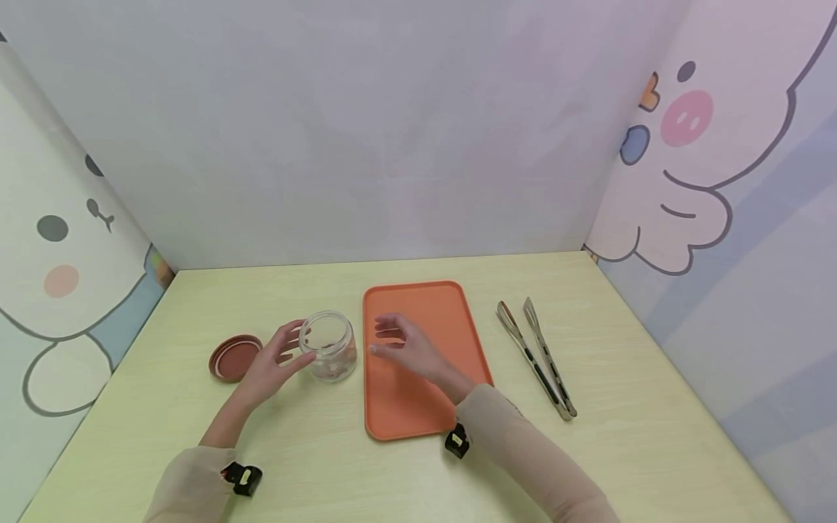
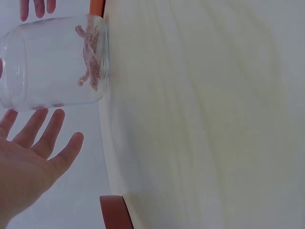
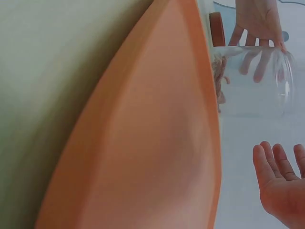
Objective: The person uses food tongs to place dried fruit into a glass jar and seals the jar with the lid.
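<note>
Jar (image 1: 336,360) on the table (image 1: 314,457), just beside the left edge of the tray (image 1: 425,301).
Glass, probably light, stiff, slippery and fragile; best held around its sides. Left hand (image 1: 271,363), at the jar, and right hand (image 1: 413,350), above the tray, both unclenched, grasping nothing. Count: one jar, one tray, one lid (image 1: 235,359), one pair of tongs (image 1: 531,358); bits (image 2: 92,55) inside, uncountable.

No lettering, brand or number legible from where I stand. Reference: the jar (image 1: 335,363). Two label-like marks noted. (1) Yellow patch (image 1: 245,477) on the left wrist camera (image 1: 250,485), left of the jar and nearer the person. (2) Pale yellow patch (image 1: 457,439) on the right wrist camera (image 1: 456,449), right of the jar, also nearer the person. Any print on either: too small to read.
</note>
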A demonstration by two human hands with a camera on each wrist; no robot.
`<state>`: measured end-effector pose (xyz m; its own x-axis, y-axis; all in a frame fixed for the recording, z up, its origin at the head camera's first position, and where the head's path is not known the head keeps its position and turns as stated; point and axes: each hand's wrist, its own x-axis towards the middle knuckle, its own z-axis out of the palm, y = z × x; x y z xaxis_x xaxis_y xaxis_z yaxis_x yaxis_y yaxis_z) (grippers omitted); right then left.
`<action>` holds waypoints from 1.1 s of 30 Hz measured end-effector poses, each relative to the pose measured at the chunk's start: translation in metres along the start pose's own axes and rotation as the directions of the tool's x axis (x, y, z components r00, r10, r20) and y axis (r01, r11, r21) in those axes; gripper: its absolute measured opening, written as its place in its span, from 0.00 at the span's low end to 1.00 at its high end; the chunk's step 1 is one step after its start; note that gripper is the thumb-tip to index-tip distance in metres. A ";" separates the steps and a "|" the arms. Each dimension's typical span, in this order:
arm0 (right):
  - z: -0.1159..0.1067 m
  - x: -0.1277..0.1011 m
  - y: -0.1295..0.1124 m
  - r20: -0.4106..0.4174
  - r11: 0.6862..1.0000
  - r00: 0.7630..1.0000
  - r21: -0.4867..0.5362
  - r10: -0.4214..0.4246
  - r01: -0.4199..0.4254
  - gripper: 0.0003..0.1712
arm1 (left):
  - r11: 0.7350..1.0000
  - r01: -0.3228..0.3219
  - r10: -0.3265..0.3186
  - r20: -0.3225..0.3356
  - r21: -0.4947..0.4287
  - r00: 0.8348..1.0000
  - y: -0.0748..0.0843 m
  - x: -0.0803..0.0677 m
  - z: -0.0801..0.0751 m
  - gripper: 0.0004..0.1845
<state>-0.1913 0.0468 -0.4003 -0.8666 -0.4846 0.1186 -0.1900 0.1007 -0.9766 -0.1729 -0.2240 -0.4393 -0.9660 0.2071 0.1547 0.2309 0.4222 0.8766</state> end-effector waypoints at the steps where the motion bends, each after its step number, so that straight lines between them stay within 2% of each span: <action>1: 0.001 0.001 0.001 -0.001 1.000 1.000 0.000 0.003 -0.003 0.28 | 1.000 -0.001 0.001 0.001 -0.001 1.000 0.000 0.000 0.000 0.33; 13: 0.015 0.023 0.044 0.030 1.000 1.000 0.009 -0.007 0.006 0.31 | 1.000 -0.002 0.002 0.006 -0.007 1.000 -0.001 0.001 -0.001 0.33; 18: 0.022 0.027 0.048 0.032 0.999 0.999 0.030 -0.021 0.020 0.32 | 1.000 -0.006 0.006 0.004 -0.004 1.000 -0.001 0.001 0.000 0.32; 27: 0.029 0.029 0.049 0.021 0.997 1.000 -0.071 0.019 -0.017 0.31 | 1.000 -0.009 0.009 -0.003 -0.004 1.000 -0.002 0.000 -0.001 0.32; 33: 0.031 0.027 0.040 0.021 0.997 1.000 -0.082 0.015 -0.013 0.30 | 1.000 -0.015 0.015 -0.003 0.007 1.000 -0.002 0.000 -0.001 0.32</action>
<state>-0.2074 0.0105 -0.4417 -0.8594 -0.5013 0.1005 -0.2161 0.1781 -0.9600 -0.1739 -0.2255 -0.4406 -0.9627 0.2110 0.1691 0.2462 0.4251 0.8710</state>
